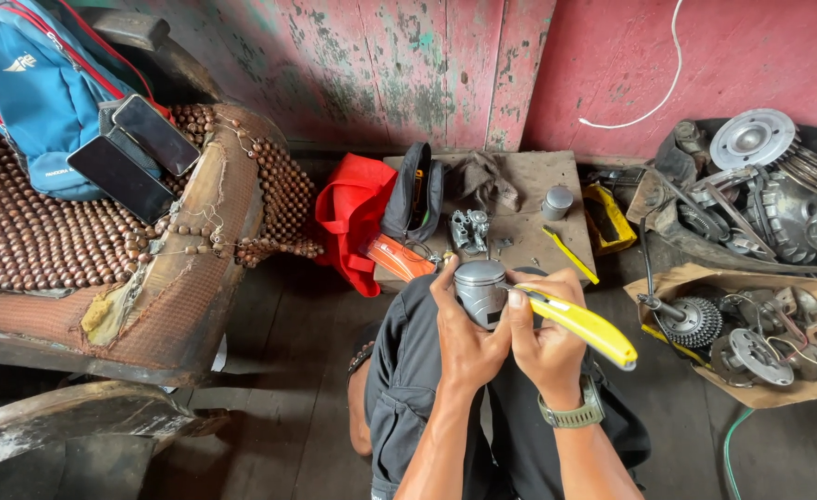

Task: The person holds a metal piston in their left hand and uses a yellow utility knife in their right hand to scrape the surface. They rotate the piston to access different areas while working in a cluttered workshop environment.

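Over the person's lap, the grey metal piston [480, 289], likely stiff, fairly heavy and slick, best cupped round its skirt, sits in the closed left hand [464, 338], while the right hand [545, 341] pinches shut on a light yellow-handled utility knife [582, 326] touching its side.

L hand [464, 338] clenched | R hand [542, 338] gripping (thumbs up) | wrists close
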